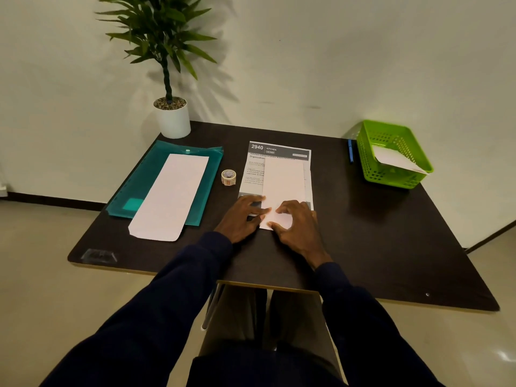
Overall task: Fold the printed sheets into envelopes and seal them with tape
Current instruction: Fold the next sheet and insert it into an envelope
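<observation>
Left hand flat, right hand arched (pinch unclear), both press the near end of the white folded printed sheet running lengthwise away.

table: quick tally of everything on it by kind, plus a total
folded white paper: 3
printed sheet: 1
tape roll: 1
teal folder: 1
green basket: 1
blue pen: 1
potted plant: 1
clear item at the near left corner, kind unclear: 1
total: 10
</observation>
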